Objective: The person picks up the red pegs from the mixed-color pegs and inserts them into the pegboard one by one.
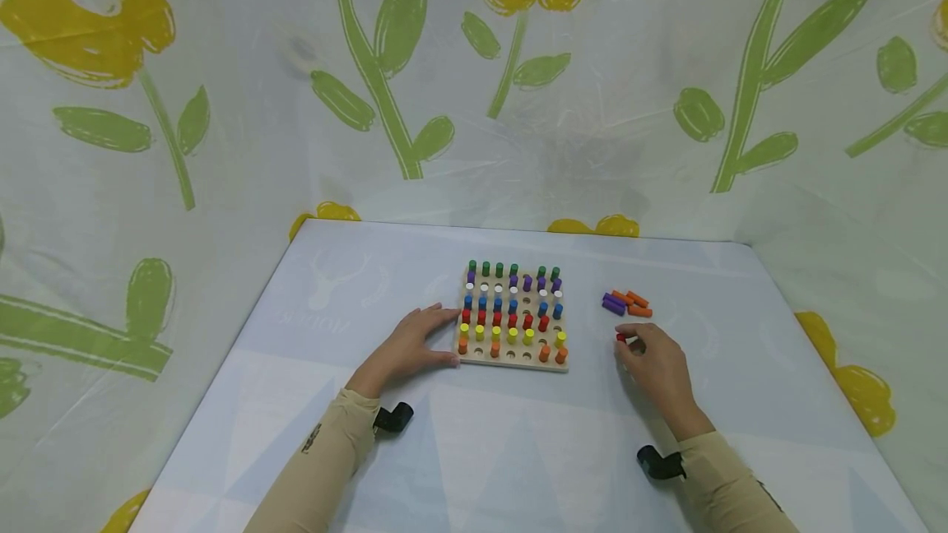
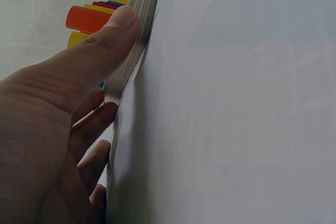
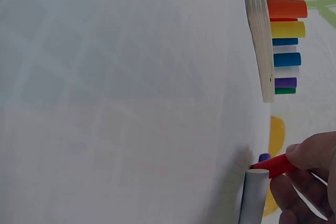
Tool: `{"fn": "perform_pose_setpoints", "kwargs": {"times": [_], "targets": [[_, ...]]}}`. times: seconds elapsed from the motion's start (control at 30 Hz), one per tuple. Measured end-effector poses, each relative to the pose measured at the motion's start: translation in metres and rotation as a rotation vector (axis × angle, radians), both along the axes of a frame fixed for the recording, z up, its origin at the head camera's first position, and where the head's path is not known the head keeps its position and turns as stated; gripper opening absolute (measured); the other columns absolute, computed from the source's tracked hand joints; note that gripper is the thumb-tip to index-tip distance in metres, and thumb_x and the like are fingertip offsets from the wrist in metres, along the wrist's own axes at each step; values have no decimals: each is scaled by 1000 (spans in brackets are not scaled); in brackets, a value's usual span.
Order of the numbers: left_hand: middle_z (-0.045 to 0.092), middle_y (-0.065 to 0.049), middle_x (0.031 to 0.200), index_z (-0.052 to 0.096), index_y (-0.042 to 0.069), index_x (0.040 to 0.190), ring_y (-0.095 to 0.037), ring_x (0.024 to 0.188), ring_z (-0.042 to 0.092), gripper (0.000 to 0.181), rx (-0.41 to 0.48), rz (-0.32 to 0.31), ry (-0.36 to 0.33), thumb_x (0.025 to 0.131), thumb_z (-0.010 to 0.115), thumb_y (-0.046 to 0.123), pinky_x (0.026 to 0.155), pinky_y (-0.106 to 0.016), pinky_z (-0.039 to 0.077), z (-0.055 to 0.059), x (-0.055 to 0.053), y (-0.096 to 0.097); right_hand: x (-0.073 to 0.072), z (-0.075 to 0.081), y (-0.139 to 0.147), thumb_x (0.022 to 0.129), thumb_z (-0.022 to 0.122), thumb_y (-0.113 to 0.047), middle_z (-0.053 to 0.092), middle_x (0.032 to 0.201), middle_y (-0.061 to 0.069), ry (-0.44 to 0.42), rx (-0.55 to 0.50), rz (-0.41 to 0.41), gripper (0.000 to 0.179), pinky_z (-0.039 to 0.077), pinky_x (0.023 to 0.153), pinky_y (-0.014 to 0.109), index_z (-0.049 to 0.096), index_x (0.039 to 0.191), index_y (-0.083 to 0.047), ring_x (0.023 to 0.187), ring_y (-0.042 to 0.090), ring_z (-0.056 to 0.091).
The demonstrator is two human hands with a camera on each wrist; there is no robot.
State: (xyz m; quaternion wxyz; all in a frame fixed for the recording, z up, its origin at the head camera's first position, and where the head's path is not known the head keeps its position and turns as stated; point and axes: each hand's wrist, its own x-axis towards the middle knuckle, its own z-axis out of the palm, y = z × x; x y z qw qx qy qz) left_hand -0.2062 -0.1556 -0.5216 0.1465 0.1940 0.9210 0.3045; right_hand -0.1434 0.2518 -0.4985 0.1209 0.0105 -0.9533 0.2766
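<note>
A wooden pegboard (image 1: 511, 359) holds rows of green, purple, white, blue, red, yellow and orange pegs, with some bare holes among them. My left hand (image 1: 415, 345) rests against the board's left side near the front corner. In the left wrist view, the thumb (image 2: 123, 19) lies on the board's edge, and the other fingers sit beside its corner. To the right of the board, my right hand (image 1: 657, 364) pinches a red peg (image 3: 278, 165) between thumb and fingers. Close to it in the right wrist view is a white peg (image 3: 254, 195).
Several loose pegs lie beyond my right hand: purple pegs (image 1: 614, 303) and orange pegs (image 1: 640, 312). A pale patterned cloth covers the table (image 1: 474, 451). Flower-printed sheeting (image 1: 592, 146) hangs behind and at both sides.
</note>
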Motion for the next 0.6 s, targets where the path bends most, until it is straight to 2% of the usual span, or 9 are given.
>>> {"fn": "perform_pose_setpoints", "kwargs": {"times": [0.6], "targets": [[36, -3, 163, 41, 23, 158, -25, 155, 21, 90, -11, 1, 4, 82, 82, 50, 128, -47, 9, 2, 0, 1, 0, -2, 0, 90, 74, -7, 69, 101, 13, 40, -21, -23, 19, 54, 69, 37, 75, 108, -1, 85, 26, 66]]}}
